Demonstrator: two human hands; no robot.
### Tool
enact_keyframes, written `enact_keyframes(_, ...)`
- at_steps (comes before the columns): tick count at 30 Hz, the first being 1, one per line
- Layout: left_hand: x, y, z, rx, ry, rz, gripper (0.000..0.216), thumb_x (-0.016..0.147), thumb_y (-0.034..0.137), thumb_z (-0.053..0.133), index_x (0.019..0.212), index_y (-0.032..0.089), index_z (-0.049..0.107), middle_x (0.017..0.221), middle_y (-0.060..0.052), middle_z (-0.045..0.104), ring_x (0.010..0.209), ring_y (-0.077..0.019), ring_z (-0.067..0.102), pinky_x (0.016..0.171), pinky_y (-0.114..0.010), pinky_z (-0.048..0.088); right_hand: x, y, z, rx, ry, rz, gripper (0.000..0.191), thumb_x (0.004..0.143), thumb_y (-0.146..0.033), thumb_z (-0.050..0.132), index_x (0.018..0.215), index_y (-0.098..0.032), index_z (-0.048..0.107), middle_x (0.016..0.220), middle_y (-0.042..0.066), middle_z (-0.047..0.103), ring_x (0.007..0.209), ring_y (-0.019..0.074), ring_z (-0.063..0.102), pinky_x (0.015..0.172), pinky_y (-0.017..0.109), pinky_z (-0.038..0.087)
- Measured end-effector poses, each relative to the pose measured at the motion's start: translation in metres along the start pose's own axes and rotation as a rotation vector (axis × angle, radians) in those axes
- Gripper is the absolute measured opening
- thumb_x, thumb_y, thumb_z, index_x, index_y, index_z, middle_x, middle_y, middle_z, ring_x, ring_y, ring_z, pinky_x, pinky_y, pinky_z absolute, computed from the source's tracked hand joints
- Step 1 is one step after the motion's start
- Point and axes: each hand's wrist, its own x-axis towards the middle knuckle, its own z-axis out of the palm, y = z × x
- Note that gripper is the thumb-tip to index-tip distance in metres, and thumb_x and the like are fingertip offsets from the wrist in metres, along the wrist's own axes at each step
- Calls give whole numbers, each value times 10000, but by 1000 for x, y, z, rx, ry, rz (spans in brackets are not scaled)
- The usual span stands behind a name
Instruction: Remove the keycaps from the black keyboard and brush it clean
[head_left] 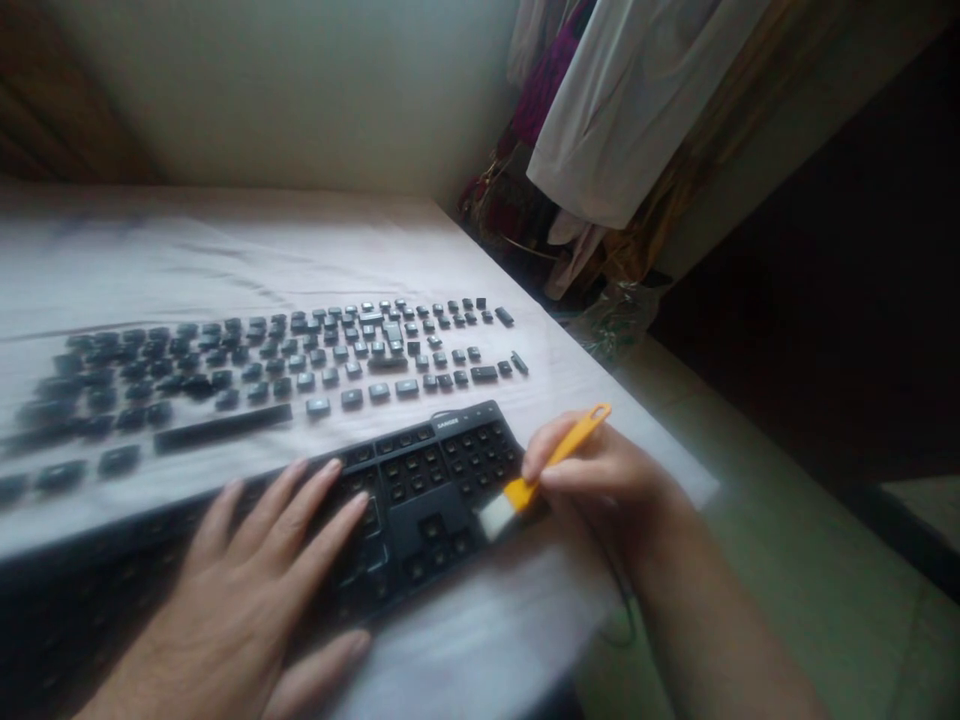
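A black keyboard with its keycaps taken off lies on a white cloth near the table's front edge. My left hand rests flat on the keyboard's middle, fingers stretched out and apart. My right hand grips the handle of a small orange brush. Its pale bristles touch the keyboard's right end, by the number pad. Many loose black keycaps lie in rows on the cloth behind the keyboard.
The white-covered table ends at its right edge beside my right hand. Beyond the edge, clothes hang at the upper right, with a plastic bag on the floor below them. A pale wall stands behind.
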Motion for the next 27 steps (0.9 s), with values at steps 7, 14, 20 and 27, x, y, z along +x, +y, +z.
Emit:
enact_keyframes(7,0,-4,0,44,-3,53,832,787,687,567,1506,335,340,1613,-45,313,1494,-324,272,1283,-467,-26,1,6,-1,15,-17,42,52,750,-213,803,760,-172,773,689,15,731,621,129,659,566,216,516)
enact_keyframes(14,1,-3,-1,37,-6,45,813,796,659,570,1506,335,338,1612,-41,315,1500,-308,257,1282,-454,-26,0,4,3,-33,-20,25,62,750,-216,807,799,-182,791,750,28,749,622,130,643,556,225,519)
enact_keyframes(20,1,-8,0,60,-10,82,880,771,680,597,1522,325,305,1637,-48,249,1506,-311,237,1280,-443,-48,0,-3,-3,46,43,-18,56,760,-229,790,802,-198,769,705,8,716,595,127,623,511,221,494)
enact_keyframes(27,1,-5,2,8,26,31,835,785,659,584,1515,359,311,1644,-13,233,1500,-327,263,1295,-459,-13,-2,-4,-6,35,147,-14,102,822,-263,728,900,-206,695,667,-30,667,528,89,563,463,188,387)
